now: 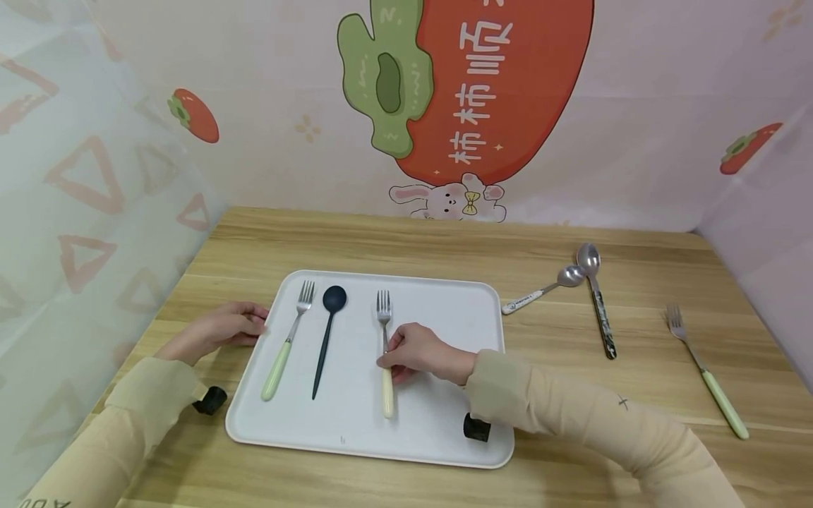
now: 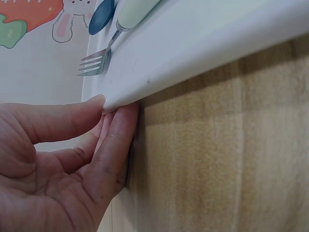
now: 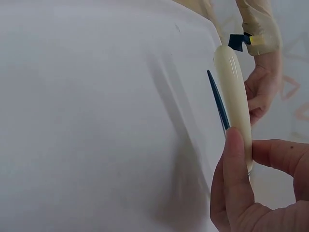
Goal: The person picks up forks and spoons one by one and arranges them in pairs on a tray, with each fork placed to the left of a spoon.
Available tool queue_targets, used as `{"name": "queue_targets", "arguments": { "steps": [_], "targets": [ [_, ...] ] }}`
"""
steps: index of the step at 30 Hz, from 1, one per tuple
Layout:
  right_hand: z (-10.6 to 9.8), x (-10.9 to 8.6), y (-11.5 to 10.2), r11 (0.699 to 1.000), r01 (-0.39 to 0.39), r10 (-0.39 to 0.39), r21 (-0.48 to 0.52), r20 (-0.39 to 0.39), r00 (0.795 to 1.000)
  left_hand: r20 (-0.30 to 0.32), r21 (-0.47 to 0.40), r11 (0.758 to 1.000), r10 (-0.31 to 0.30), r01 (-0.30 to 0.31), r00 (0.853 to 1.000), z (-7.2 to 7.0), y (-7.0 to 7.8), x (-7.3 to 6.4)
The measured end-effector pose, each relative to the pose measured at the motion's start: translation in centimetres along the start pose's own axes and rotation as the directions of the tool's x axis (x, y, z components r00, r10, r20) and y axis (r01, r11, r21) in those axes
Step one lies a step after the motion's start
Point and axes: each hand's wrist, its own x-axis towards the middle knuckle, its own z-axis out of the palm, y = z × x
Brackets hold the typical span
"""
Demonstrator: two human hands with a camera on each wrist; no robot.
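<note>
My right hand pinches a fork with a cream handle between thumb and fingers, over the right-of-centre part of a white tray. In the right wrist view the cream handle rises from the fingertips, and its shadow falls on the tray. At the tray's left edge, my left hand grips the rim, thumb at the lip and fingers beneath. On the tray's left side lie a fork with a green handle and a dark blue spoon, side by side, heads away from me.
Right of the tray, a spoon with a white handle and a spoon with a black patterned handle meet at their bowls on the wooden table. Another green-handled fork lies at the far right. Patterned sheets hang behind and beside the table.
</note>
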Motion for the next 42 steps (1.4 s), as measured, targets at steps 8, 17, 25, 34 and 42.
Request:
{"name": "queue_targets", "arguments": {
  "steps": [8, 17, 25, 34, 42],
  "targets": [
    [1.3, 0.9, -0.5, 0.998, 0.001, 0.003, 0.062, -0.053, 0.999, -0.006, 0.002, 1.0, -0.003, 0.003, 1.0, 0.0, 0.0, 0.1],
    [2.5, 2.1, -1.3, 0.998, 0.002, 0.003, 0.059, -0.082, 0.997, -0.016, 0.0, 1.0, -0.016, 0.016, 1.0, 0.0, -0.3, 0.4],
    [3.3, 2.8, -1.5, 0.999, 0.032, -0.029, 0.037, -0.094, 0.995, -0.01, -0.004, 1.0, -0.011, 0.011, 1.0, -0.1, -0.4, 0.4],
    [3.7, 3.0, -1.5, 0.993, 0.103, -0.109, -0.064, -0.096, 0.989, -0.009, -0.006, 1.0, -0.004, 0.004, 1.0, 0.0, -0.3, 0.3],
    [3.8, 2.9, -1.8, 0.993, 0.086, -0.095, -0.087, -0.104, 0.99, 0.001, -0.017, 1.0, 0.004, -0.004, 1.0, -0.1, -0.3, 0.3]
  ]
}}
